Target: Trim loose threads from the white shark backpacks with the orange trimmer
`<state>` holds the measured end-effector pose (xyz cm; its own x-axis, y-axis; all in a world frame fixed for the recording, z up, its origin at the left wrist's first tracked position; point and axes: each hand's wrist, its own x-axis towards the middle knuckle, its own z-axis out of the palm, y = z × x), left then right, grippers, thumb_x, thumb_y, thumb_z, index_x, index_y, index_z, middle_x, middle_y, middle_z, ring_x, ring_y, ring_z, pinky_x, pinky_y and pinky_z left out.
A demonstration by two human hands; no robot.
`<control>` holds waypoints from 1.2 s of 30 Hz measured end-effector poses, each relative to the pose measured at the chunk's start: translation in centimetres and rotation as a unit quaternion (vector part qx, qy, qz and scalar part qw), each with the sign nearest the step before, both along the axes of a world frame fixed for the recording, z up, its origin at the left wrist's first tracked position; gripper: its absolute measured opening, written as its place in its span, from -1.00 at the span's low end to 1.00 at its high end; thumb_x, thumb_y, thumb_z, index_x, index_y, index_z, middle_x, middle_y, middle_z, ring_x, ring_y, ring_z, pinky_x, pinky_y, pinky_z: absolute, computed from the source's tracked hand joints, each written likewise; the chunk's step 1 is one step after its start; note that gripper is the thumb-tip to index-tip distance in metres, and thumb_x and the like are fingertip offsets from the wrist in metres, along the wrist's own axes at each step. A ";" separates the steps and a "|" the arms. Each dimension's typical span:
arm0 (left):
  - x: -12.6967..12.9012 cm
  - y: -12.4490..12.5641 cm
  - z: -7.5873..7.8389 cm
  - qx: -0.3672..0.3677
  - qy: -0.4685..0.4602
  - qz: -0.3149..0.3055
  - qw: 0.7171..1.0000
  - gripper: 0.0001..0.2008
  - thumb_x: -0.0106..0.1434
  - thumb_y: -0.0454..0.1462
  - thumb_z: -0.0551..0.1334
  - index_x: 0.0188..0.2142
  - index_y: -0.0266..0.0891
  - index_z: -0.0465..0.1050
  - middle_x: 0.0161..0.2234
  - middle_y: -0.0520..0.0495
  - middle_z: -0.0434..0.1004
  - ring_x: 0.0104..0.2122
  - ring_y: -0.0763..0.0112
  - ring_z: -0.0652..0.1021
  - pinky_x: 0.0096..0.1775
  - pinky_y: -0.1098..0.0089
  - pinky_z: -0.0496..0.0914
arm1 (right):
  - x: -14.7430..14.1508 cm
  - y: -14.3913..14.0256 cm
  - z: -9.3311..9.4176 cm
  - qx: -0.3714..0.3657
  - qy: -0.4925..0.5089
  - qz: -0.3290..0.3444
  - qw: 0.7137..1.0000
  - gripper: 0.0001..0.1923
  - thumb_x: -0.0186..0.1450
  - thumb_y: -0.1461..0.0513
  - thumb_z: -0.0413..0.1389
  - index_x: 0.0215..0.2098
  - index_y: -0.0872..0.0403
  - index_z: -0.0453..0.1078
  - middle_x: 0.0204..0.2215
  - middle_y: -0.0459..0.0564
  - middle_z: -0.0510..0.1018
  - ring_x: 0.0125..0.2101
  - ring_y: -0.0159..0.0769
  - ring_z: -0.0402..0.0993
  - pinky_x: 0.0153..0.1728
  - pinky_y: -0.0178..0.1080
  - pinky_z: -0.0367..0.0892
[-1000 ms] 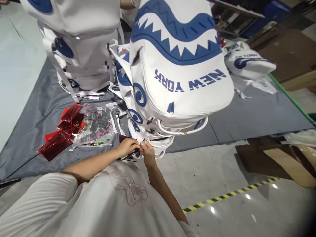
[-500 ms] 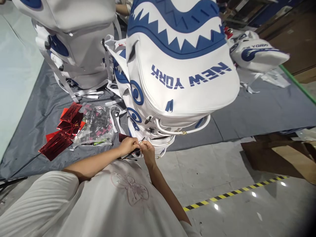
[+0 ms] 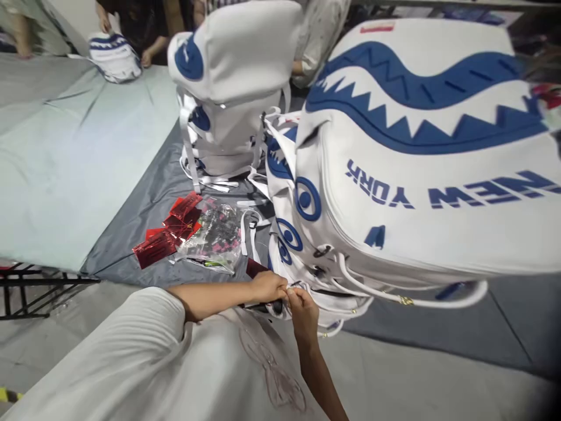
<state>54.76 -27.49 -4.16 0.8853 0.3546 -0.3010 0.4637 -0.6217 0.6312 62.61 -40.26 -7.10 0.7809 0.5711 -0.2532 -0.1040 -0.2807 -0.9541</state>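
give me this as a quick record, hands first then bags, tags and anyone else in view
left hand: fingertips pinched, dark red tag just beyond
right hand: fingertips pinched close to the left hand's; anything between too small to tell
near stack of white backpacks: top one lettered NEW YORK
second stack of white bags: farther back, to the left
loose red tags: on grey cloth, beside clear plastic bag
co-worker's hands: either side of a blue-and-white bag

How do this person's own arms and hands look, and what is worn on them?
The left hand and right hand wear no gloves; neither wrist shows a watch. A loose, pale, creased sleeve ends near the left elbow; no right sleeve shows.
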 end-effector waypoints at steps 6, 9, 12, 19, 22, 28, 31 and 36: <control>-0.5 -0.3 -1.3 -0.181 -0.022 0.023 0.983 -0.83 0.27 -0.26 0.22 -0.22 -0.30 0.54 -0.41 0.03 0.55 -0.42 0.50 0.53 -0.39 0.56 0.30 | 0.0 0.1 -0.2 -0.018 0.015 -0.024 0.999 -0.44 -0.09 -0.16 0.26 -0.40 0.13 0.45 -0.56 -0.09 0.48 -0.52 -0.32 0.32 -0.47 -0.27 0.24; -0.6 -0.4 -1.4 -0.194 -0.026 0.042 0.980 -0.82 0.29 -0.30 0.15 -0.22 -0.28 0.53 -0.43 0.05 0.55 -0.42 0.52 0.54 -0.38 0.57 0.33 | 0.2 0.1 -0.5 -0.013 0.028 -0.032 0.999 -0.40 -0.14 -0.18 0.29 -0.40 0.13 0.46 -0.51 -0.09 0.51 -0.51 -0.35 0.32 -0.47 -0.29 0.24; -0.4 -0.7 -1.0 -0.115 -0.032 0.075 0.990 -0.86 0.20 -0.23 0.26 -0.27 -0.23 0.53 -0.40 0.03 0.58 -0.37 0.45 0.54 -0.31 0.52 0.35 | 0.6 -0.1 -0.9 -0.013 0.039 -0.030 0.999 -0.40 -0.17 -0.18 0.30 -0.41 0.13 0.45 -0.53 -0.12 0.49 -0.54 -0.39 0.28 -0.50 -0.31 0.21; 0.1 -0.7 -1.0 -0.027 -0.034 0.016 0.999 -0.79 0.27 -0.20 0.18 -0.14 -0.10 0.53 -0.22 -0.01 0.63 -0.18 0.33 0.59 -0.18 0.42 0.39 | 0.8 -0.1 -1.3 -0.008 0.039 -0.061 0.997 -0.37 -0.21 -0.17 0.32 -0.39 0.13 0.46 -0.67 -0.19 0.39 -0.61 -0.42 0.21 -0.57 -0.34 0.15; 0.1 -0.4 -1.0 -0.019 -0.014 0.004 1.000 -0.82 0.26 -0.18 0.20 -0.20 -0.12 0.54 -0.23 -0.03 0.64 -0.18 0.29 0.60 -0.20 0.40 0.40 | 0.5 0.0 -1.5 0.001 0.050 -0.079 0.996 -0.38 -0.23 -0.15 0.32 -0.38 0.13 0.45 -0.66 -0.19 0.39 -0.61 -0.41 0.23 -0.57 -0.33 0.18; 0.1 -0.6 -0.8 -0.023 -0.015 0.013 1.000 -0.81 0.25 -0.19 0.20 -0.15 -0.11 0.49 -0.22 -0.03 0.63 -0.19 0.27 0.60 -0.23 0.39 0.41 | 0.2 0.2 -1.0 0.023 0.072 -0.084 0.994 -0.40 -0.24 -0.10 0.35 -0.38 0.14 0.45 -0.61 -0.18 0.43 -0.59 -0.44 0.24 -0.55 -0.35 0.22; 0.1 -0.6 -0.5 0.015 0.005 -0.009 1.000 -0.79 0.28 -0.17 0.17 -0.17 -0.15 0.51 -0.21 -0.10 0.63 -0.16 0.19 0.60 -0.21 0.33 0.42 | 0.4 0.1 -1.0 0.023 0.083 -0.095 0.992 -0.40 -0.29 -0.08 0.38 -0.41 0.14 0.47 -0.56 -0.16 0.48 -0.56 -0.44 0.28 -0.53 -0.36 0.26; 0.6 -0.4 -0.1 0.015 0.009 -0.030 0.999 -0.76 0.25 -0.13 0.22 -0.12 -0.09 0.50 -0.21 -0.03 0.63 -0.18 0.25 0.61 -0.27 0.39 0.42 | 1.4 -0.5 -2.5 -0.016 0.092 -0.091 0.991 -0.42 -0.26 -0.08 0.40 -0.39 0.10 0.47 -0.63 -0.16 0.48 -0.59 -0.38 0.36 -0.55 -0.34 0.32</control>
<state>55.37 -27.94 -4.31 0.8999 0.3102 -0.3067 0.4358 -0.6677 0.6035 64.01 -40.79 -9.56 0.8100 0.4135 -0.4159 -0.3266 -0.2711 -0.9055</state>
